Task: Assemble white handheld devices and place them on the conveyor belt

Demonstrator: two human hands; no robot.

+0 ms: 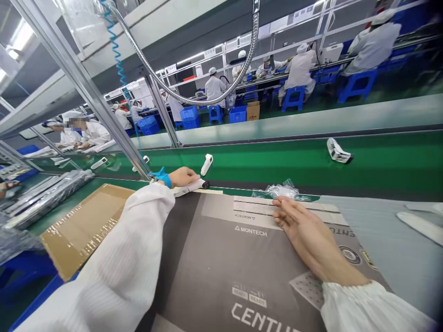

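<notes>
A large flattened dark grey cardboard sheet [221, 263] printed "MONTECH" lies in front of me. My left hand [184, 176], with a blue band at the wrist, is at its far left edge, fingers curled down over a white part with a black end [190, 188]. Whether the fingers grip that part is hidden. My right hand [299, 228] hovers over or rests on the sheet's upper right, fingers apart and holding nothing. Crumpled clear plastic [282, 190] lies just beyond its fingertips.
A green conveyor belt [259, 166] runs across, carrying white devices [206, 164] [338, 151]. Brown cardboard [90, 226] and plastic-wrapped parts [51, 196] lie left. A metal post [86, 92] rises at left; a flexible metal hose [194, 100] hangs ahead. People sit at benches beyond.
</notes>
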